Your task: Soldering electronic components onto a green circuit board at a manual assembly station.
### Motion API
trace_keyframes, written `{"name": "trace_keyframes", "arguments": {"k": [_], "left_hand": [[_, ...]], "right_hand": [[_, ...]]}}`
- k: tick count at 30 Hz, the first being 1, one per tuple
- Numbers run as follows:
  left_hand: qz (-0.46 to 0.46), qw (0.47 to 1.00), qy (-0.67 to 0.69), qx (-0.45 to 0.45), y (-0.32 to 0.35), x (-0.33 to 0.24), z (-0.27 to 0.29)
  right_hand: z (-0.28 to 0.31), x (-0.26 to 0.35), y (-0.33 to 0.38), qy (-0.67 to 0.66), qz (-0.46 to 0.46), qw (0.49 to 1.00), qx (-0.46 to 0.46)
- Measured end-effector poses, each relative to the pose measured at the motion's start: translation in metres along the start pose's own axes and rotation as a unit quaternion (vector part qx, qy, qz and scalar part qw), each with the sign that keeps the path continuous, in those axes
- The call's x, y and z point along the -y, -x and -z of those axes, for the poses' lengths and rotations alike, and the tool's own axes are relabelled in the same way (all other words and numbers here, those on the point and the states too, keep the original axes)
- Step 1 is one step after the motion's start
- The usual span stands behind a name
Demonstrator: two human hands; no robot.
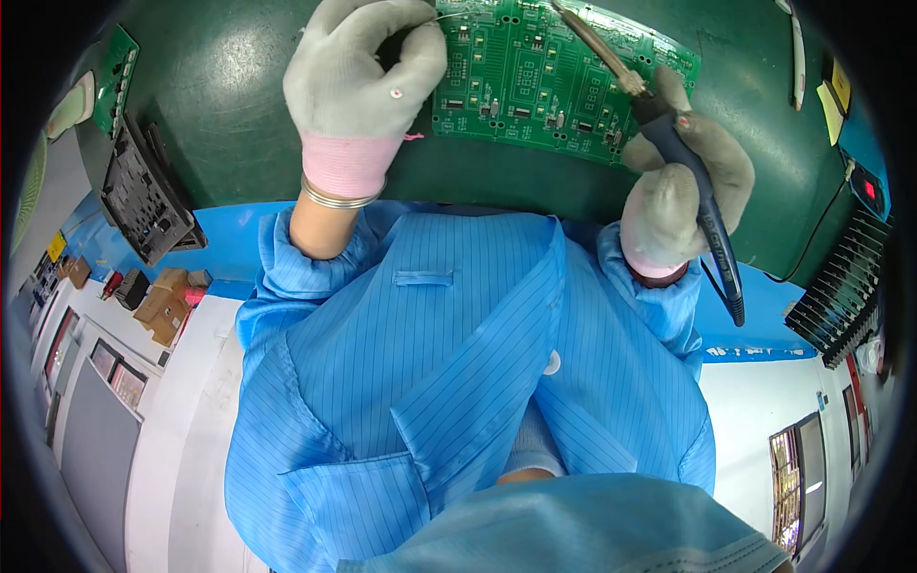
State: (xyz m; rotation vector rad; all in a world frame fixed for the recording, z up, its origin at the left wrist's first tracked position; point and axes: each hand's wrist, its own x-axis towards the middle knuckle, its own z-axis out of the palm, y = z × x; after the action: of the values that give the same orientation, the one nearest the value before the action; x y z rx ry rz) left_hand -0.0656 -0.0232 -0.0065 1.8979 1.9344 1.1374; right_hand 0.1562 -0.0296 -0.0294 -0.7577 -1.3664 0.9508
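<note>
A green circuit board panel (pixel 525 91) lies on the dark green mat, with small components and digit-display outlines across it. My left hand (pixel 368 72), in a pale glove with a pink cuff, pinches a thin solder wire (pixel 457 15) that reaches over the board's far left part. My right hand (pixel 683 172), gloved too, is wrapped round the dark blue handle of a soldering iron (pixel 705 205). The iron's metal shaft slants up and left above the board, its tip near the far edge. Whether tip and board touch, I cannot tell.
At the left stand a black slotted tray (pixel 143 191) and another green board (pixel 117 76). A black ribbed rack (pixel 845 286) is at the right, near a blue unit with a red display (pixel 867 191). A white pen-like tool (pixel 798 57) and yellow notes (pixel 834 103) lie far right.
</note>
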Motion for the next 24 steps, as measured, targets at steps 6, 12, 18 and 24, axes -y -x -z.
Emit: {"name": "trace_keyframes", "arguments": {"k": [6, 12, 18, 24], "left_hand": [[0.015, 1.000, -0.002, 0.016, 0.004, 0.008, 0.006], [0.005, 1.000, 0.012, 0.016, 0.002, 0.013, 0.004], [0.001, 1.000, 0.001, 0.031, 0.002, 0.013, 0.007], [0.013, 0.999, 0.003, 0.047, 0.004, 0.016, 0.006]], "right_hand": [[-0.034, 0.004, 0.001, 0.067, -0.040, 0.997, -0.006], [-0.037, 0.002, 0.004, 0.139, -0.095, 0.986, 0.011], [-0.036, 0.001, 0.002, 0.161, -0.079, 0.983, 0.030], [-0.034, -0.005, 0.004, 0.180, -0.060, 0.981, 0.042]]}}
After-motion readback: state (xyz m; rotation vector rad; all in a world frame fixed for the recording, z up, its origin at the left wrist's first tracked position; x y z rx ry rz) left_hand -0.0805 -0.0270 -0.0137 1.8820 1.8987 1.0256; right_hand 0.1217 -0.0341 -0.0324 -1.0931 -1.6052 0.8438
